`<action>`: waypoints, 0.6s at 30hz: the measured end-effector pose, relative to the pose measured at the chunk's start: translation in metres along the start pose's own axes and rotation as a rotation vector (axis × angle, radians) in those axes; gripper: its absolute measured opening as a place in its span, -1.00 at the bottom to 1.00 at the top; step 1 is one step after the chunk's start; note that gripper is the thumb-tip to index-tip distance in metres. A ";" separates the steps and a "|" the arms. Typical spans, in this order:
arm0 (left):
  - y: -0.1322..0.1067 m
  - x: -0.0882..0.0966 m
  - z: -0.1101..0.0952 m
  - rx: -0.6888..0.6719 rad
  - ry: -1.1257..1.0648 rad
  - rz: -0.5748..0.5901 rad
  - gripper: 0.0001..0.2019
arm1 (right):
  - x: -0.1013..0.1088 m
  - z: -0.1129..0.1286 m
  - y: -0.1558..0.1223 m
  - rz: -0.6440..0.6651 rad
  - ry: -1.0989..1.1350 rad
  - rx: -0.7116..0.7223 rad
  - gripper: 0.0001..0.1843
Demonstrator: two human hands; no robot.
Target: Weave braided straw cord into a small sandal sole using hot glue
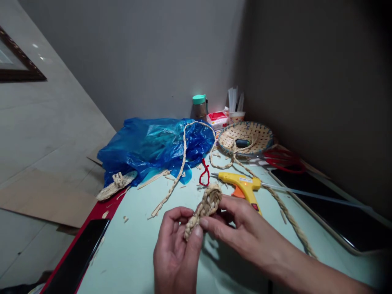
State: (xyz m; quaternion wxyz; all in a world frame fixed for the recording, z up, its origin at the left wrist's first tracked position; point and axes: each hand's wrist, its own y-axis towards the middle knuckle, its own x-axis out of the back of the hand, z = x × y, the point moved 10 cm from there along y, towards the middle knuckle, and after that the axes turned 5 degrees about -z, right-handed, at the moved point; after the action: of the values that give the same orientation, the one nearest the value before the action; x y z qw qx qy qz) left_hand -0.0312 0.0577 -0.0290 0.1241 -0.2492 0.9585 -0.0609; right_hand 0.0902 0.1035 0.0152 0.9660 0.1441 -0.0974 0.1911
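Both my hands grip a thick braided straw piece [204,206] above the pale green table [134,245]. My left hand [176,249] pinches its lower end between thumb and fingers. My right hand [237,228] closes round its middle from the right. The upper end of the braid points away from me, close to a small red string loop [204,174]. A yellow glue gun [243,185] lies on the table just beyond my right hand.
A long thin braided cord [179,171] runs over a blue plastic bag [153,145] and towards a woven basket [245,136]. Red scissors [283,159] lie beside the basket. A jar, a cup and a box stand at the back. A dark phone [78,255] lies at the left edge.
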 end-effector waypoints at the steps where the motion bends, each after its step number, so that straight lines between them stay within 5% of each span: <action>1: 0.000 0.001 -0.002 0.006 0.014 0.006 -0.63 | 0.000 -0.002 0.000 0.014 0.013 -0.019 -0.85; 9: 0.008 0.012 -0.020 -0.061 0.344 0.076 -0.79 | -0.003 -0.008 0.003 0.145 -0.129 -0.104 -0.84; 18: 0.011 0.007 -0.002 0.101 0.138 0.101 -0.69 | 0.000 -0.004 0.004 0.101 0.017 0.011 -0.82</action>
State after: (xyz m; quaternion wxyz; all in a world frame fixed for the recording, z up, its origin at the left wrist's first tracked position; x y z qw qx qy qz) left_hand -0.0426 0.0636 -0.0301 0.0733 -0.1894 0.9718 -0.1197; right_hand 0.0892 0.1081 0.0120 0.9551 0.1425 -0.0956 0.2414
